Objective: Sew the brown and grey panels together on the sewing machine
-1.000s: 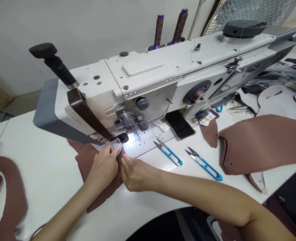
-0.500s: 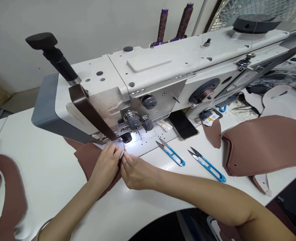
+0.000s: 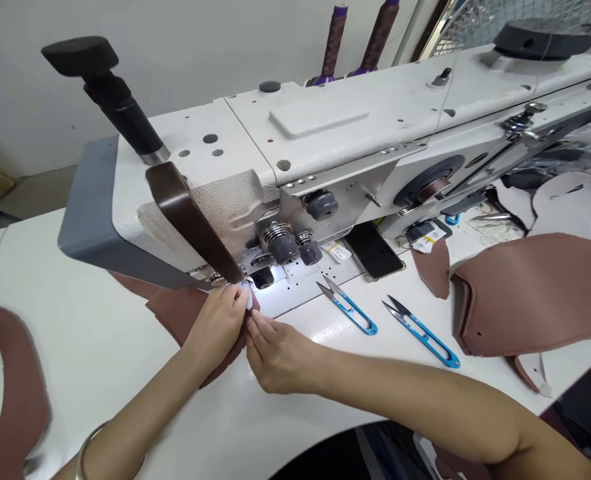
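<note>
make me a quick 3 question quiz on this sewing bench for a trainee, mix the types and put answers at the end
1. Count: how many tall spools of brown thread stand behind the sewing machine?
2. True or false: the person's right hand is holding a pair of blue snips.
3. Fill in the blank: a ____ with a dark screen lies face up near the base of the machine.

Key
1. Two.
2. False; its fingertips are at the edge of the brown piece.
3. Phone.
</note>
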`<action>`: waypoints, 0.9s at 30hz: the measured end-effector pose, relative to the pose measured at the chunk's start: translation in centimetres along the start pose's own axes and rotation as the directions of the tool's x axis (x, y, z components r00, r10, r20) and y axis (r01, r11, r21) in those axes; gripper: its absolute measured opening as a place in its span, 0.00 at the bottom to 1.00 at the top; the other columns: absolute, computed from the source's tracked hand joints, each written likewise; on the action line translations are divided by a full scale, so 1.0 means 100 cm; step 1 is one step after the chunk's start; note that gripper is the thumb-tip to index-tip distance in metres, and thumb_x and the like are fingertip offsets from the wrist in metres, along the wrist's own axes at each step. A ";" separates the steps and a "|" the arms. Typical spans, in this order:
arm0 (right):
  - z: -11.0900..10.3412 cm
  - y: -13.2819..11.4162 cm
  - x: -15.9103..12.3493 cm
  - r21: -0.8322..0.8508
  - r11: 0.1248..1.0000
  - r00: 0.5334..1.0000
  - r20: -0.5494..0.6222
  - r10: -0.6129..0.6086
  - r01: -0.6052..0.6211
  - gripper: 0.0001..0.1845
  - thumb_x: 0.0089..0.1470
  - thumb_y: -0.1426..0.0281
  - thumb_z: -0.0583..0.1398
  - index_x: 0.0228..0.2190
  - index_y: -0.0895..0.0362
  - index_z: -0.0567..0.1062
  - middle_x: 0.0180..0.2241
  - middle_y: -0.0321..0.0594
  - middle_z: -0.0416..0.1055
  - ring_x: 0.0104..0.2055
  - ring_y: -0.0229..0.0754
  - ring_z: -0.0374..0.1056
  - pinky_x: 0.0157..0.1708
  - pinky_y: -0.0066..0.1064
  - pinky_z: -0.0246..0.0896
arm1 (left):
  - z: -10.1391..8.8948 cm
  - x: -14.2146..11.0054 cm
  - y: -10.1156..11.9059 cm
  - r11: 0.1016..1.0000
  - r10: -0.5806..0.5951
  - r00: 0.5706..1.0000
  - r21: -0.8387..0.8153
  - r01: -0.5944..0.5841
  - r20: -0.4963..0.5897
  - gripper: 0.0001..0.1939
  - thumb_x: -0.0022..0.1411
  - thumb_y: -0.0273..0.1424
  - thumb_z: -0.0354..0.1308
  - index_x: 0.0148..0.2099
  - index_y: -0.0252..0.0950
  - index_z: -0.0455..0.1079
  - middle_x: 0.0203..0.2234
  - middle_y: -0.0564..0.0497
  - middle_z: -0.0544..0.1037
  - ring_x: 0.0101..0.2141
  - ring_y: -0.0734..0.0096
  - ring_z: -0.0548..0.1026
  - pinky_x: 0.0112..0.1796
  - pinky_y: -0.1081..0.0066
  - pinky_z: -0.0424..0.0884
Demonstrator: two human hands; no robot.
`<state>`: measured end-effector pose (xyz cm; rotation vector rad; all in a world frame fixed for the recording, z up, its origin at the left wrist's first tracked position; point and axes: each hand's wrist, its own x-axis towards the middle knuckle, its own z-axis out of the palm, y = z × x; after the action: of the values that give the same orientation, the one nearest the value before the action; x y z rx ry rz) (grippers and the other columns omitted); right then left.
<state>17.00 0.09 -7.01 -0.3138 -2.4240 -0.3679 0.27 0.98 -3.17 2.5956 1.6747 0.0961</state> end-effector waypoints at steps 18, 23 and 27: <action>0.013 0.015 0.005 0.013 1.000 0.989 0.147 0.009 -0.011 0.13 0.58 0.80 0.50 0.41 0.73 0.71 0.45 0.66 0.72 0.50 0.55 0.70 0.56 0.51 0.60 | 0.011 0.004 -0.018 0.978 0.107 0.994 0.182 -0.099 -0.033 0.13 0.58 0.18 0.47 0.41 0.32 0.70 0.28 0.45 0.73 0.28 0.61 0.71 0.29 0.65 0.66; 0.010 0.018 0.006 0.061 0.997 0.962 0.271 0.030 -0.048 0.20 0.63 0.72 0.50 0.49 0.76 0.67 0.51 0.68 0.67 0.57 0.56 0.64 0.60 0.49 0.55 | 0.015 0.002 -0.029 0.980 0.146 0.987 0.151 -0.134 -0.072 0.12 0.59 0.19 0.46 0.34 0.35 0.69 0.26 0.46 0.73 0.27 0.62 0.71 0.27 0.66 0.65; 0.006 0.022 0.007 0.127 0.990 0.939 0.343 0.015 -0.063 0.27 0.66 0.64 0.49 0.52 0.79 0.63 0.55 0.72 0.62 0.60 0.58 0.59 0.63 0.49 0.50 | 0.022 0.002 -0.034 0.992 0.087 0.991 0.102 -0.077 -0.099 0.12 0.59 0.20 0.45 0.32 0.36 0.68 0.26 0.46 0.72 0.27 0.60 0.72 0.28 0.65 0.65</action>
<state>16.77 2.47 -6.60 -0.3914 -2.7621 -0.1348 -2.55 2.56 -5.59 2.7778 1.6430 0.1581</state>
